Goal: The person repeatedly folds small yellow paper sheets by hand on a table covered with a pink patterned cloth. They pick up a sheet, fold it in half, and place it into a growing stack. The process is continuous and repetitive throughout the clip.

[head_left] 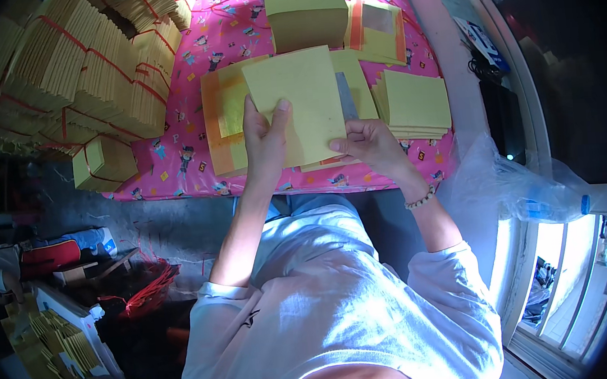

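Note:
Both my hands hold up a plain yellow paper sheet (300, 110), roughly rectangular and slightly tilted; whether it is one sheet or a thin pad, I cannot tell. My left hand (266, 138) grips its left side, thumb on the front. At the lower right corner, my right hand (370, 144) pinches it between thumb and curled fingers. Behind it lies yellow paper with a gold square and orange bands (223, 117), partly covered. Another yellow sheet with a grey patch (358, 87) shows to its right. Beside that sits a small fanned pile of plain yellow paper (417, 100).
A pink patterned cloth (189, 160) covers the table. Tall yellow paper bundles tied with red string (76, 65) stand at left; a thick yellow stack (309, 19) is at the back. A plastic bag with a bottle (547, 208) lies right. Another person (4, 270) is at lower left.

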A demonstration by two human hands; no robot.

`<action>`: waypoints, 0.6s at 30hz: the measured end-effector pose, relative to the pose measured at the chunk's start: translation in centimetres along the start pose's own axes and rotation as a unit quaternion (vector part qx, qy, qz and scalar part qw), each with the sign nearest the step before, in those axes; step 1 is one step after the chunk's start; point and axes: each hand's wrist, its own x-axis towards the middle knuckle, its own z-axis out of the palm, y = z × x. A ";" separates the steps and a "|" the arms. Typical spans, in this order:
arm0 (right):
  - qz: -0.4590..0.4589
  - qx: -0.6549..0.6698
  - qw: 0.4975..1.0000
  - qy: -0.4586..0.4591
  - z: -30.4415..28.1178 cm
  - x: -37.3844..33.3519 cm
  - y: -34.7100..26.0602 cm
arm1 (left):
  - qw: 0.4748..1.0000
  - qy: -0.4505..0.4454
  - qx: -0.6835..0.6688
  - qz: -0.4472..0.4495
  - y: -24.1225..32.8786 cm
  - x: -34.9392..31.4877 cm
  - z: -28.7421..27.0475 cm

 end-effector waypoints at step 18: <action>-0.112 0.094 0.987 0.072 -2.2 0.2 -1.2 | 0.990 -0.120 0.024 -0.070 -0.2 -1.6 1.0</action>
